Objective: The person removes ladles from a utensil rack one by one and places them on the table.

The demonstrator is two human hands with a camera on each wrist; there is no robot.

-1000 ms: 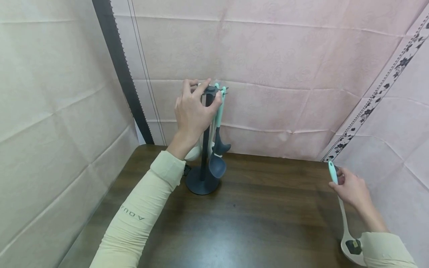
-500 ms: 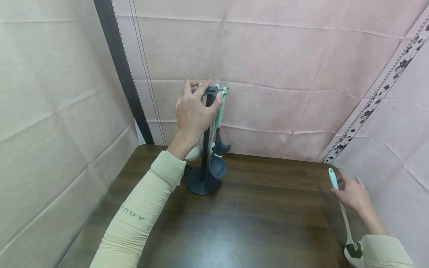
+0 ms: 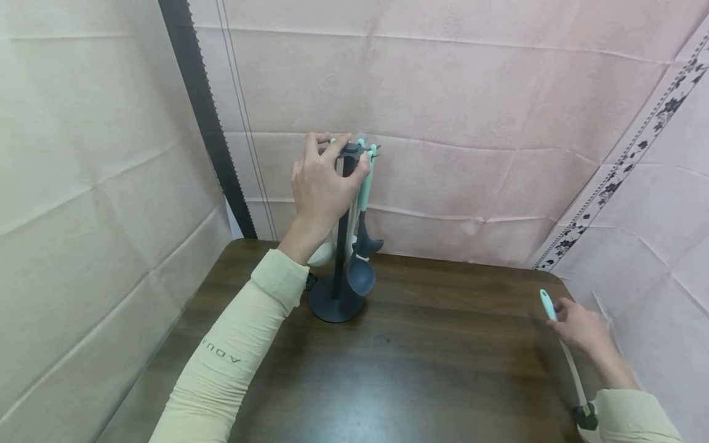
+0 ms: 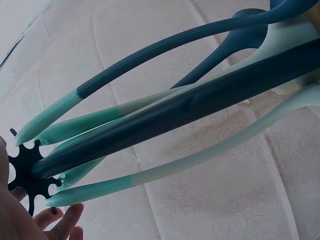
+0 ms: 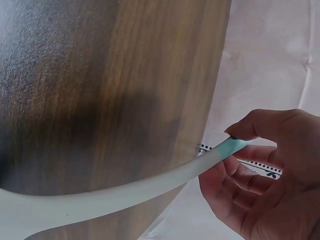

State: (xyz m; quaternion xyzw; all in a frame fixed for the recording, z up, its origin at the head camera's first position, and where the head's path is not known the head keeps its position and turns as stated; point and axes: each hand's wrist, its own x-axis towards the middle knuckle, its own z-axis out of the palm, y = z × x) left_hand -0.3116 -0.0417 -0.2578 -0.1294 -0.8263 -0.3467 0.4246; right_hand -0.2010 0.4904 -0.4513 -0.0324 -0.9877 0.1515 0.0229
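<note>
My left hand (image 3: 324,184) holds the top of a dark utensil stand (image 3: 339,246) at the back of the table, thumb and fingers around its hooked top (image 4: 31,172). Mint-handled kitchen tools hang from it, among them a dark blue spoon (image 3: 361,277) and white ones partly behind the post. At the far right, my right hand (image 3: 581,329) pinches a long white kitchen utensil (image 5: 135,187) by its mint handle (image 3: 547,304), between thumb and fingers. The utensil's wide head is mostly hidden by the sleeve and wrist camera in the head view, so its kind is unclear.
The brown wooden table (image 3: 432,357) has rounded back corners. Pale cloth (image 3: 443,92) hangs behind it and at both sides, close to the right hand. A dark border strip (image 3: 207,117) runs down at the left.
My right hand has moved slightly toward me with the white utensil, whose handle end now sits lower in the head view. My left hand stays on the stand's top.
</note>
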